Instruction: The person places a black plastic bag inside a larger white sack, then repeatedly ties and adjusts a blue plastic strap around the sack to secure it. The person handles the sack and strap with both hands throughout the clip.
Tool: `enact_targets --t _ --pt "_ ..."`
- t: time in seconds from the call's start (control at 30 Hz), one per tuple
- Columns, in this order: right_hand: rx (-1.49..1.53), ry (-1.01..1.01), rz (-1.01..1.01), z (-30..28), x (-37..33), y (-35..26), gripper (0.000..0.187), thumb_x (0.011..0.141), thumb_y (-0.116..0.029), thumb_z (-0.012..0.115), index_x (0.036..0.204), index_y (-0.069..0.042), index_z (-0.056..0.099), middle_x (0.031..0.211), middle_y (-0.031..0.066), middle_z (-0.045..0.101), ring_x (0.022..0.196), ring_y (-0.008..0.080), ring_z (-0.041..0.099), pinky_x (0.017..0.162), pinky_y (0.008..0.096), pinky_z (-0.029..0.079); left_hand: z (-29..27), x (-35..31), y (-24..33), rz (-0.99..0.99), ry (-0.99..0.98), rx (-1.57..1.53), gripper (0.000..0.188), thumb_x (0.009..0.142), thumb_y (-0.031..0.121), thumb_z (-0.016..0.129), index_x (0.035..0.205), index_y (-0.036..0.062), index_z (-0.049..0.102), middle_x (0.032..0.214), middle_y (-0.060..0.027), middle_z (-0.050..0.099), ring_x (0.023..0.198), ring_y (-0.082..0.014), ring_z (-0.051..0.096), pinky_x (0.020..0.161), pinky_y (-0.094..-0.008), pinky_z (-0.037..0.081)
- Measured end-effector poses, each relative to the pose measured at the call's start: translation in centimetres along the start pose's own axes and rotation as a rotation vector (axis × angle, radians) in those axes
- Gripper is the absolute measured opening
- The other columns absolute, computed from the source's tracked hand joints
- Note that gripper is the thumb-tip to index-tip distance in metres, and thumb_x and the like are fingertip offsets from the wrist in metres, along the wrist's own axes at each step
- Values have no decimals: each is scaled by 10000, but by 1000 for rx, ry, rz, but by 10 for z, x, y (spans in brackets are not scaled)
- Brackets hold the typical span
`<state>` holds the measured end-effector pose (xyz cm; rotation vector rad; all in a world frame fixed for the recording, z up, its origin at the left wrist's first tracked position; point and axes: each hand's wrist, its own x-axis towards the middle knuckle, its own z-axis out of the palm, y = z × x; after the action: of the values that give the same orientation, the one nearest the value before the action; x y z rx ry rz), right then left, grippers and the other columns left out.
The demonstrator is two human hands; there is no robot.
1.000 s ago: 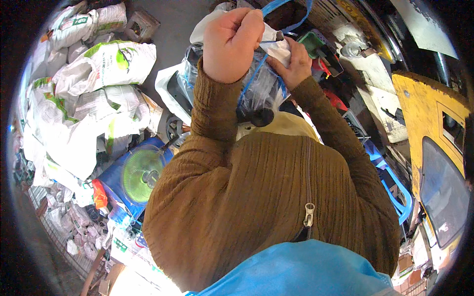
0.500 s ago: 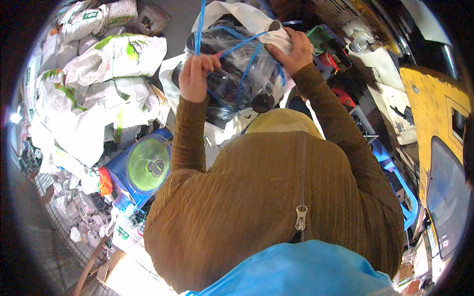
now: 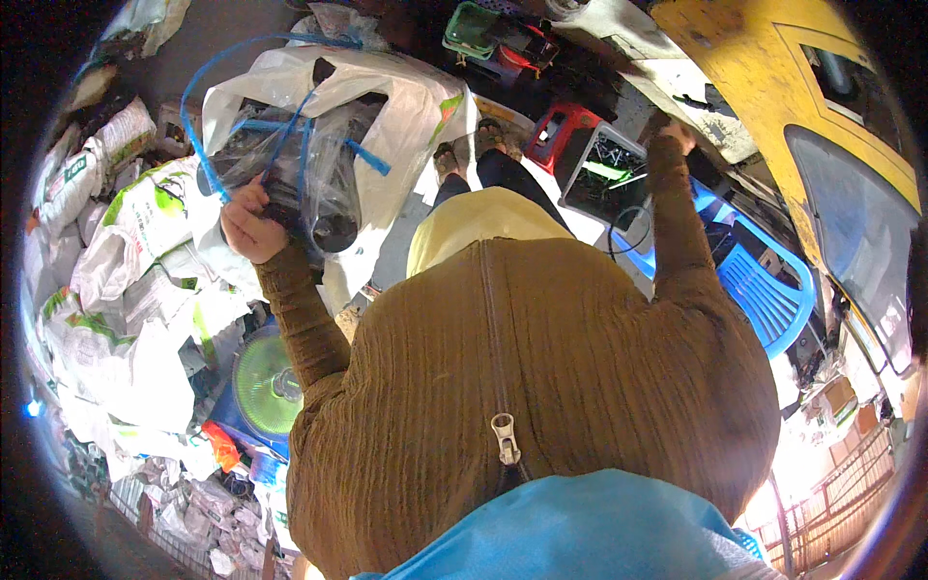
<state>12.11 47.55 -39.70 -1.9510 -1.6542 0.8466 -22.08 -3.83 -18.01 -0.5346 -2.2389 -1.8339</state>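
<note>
A bundle of dark things wrapped in clear plastic [image 3: 333, 184] sits in an opened white woven sack [image 3: 416, 106] at the upper left. Blue strapping [image 3: 369, 158] crosses the bundle, and a long loop of it arches over the left side. My left hand [image 3: 253, 224] rests at the bundle's near left edge, its fingers closed on the blue strap. Stretched out to the right, my right hand [image 3: 677, 137] is beside a dark box with a pale frame [image 3: 597, 198] and a whitish panel. Its fingers are mostly hidden in shadow, so their grip does not show.
Full white sacks [image 3: 135, 227] are piled on the left, with a green fan [image 3: 269, 382] nearer me. A red stool [image 3: 561, 135] and a green basket [image 3: 472, 29] stand ahead. On the right are a blue plastic chair [image 3: 759, 295] and a yellow machine panel [image 3: 744, 39].
My right hand has let go of the white sack and reached far right. My body has turned right, so the bundle appears farther left. My left hand stays at the strap.
</note>
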Motion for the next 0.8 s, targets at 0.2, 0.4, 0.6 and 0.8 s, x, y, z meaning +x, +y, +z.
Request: enact_targets --t 0.2,0.4,0.6,0.8 --pt "271 -82 342 -10 103 60 331 814 -273 510 1024 -21 550 984 128 588 860 239 553 765 391 435 -14 4 -2 -38 -61 353 426 901 244 308 711 -9 593 705 -108 588 658 -180 527 669 -314 449" --pt "588 -210 448 16 73 35 348 833 -311 461 1037 -38 529 1048 152 561 911 257 545 826 433 425 -7 2 8 121 -54 -69 272 953 148 328 781 4 482 732 -97 514 696 -192 510 809 -473 464" --pt "586 -704 198 3 -57 -72 208 863 -258 439 859 -50 436 663 64 460 525 196 470 503 314 403 -75 -1 28 -161 181 -810 224 920 224 417 779 79 515 669 -38 485 689 -231 521 886 -526 387" --pt "591 -1162 -426 -51 -249 -262 214 872 -223 484 1028 -77 473 733 41 504 517 141 442 443 249 353 -184 -37 45 -836 52 -491 244 917 245 423 989 22 488 726 -59 531 668 -174 517 738 -356 441"
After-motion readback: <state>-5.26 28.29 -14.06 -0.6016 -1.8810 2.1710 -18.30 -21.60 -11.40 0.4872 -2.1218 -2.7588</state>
